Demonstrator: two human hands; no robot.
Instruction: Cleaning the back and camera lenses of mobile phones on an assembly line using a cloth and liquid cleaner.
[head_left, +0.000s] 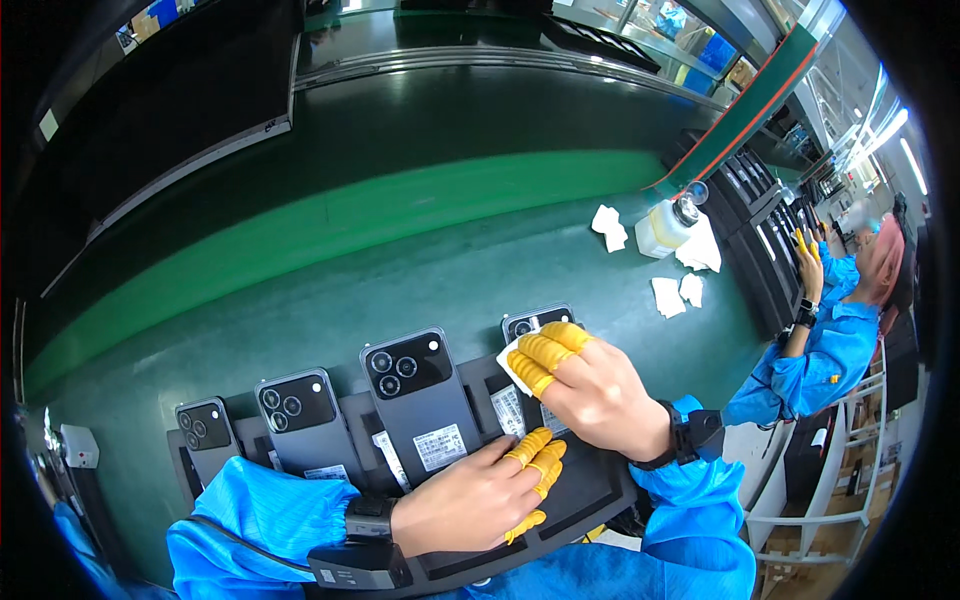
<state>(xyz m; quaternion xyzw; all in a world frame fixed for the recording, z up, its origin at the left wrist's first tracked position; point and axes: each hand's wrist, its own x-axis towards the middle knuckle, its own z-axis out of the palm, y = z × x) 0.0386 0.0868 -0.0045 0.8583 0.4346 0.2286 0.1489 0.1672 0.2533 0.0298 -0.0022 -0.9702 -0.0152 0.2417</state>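
Yellow finger cots cover the fingertips of both my hands. My right hand (pixel 598 392) pinches a folded white wipe (pixel 512 368) over the rightmost dark grey phone (pixel 555 312), whose camera end shows past my fingers. Most of that phone is hidden by the hand. Near its lower end lies my left hand (pixel 478 500), fingers stretched over the black tray (pixel 600 490), thumb apart. Left of it, a phone with three camera lenses (pixel 425 400) rests back up on the tray, a white label low on its back. Two similar phones (pixel 305 420) (pixel 205 432) follow farther left.
Beyond the tray runs a green bench (pixel 300 310). At its far right stand a white dispenser bottle (pixel 662 230) and crumpled white wipes (pixel 668 297). Black racks (pixel 750 235) rise beside them. A co-worker in blue (pixel 825 345) sits to the right, hands at the racks.
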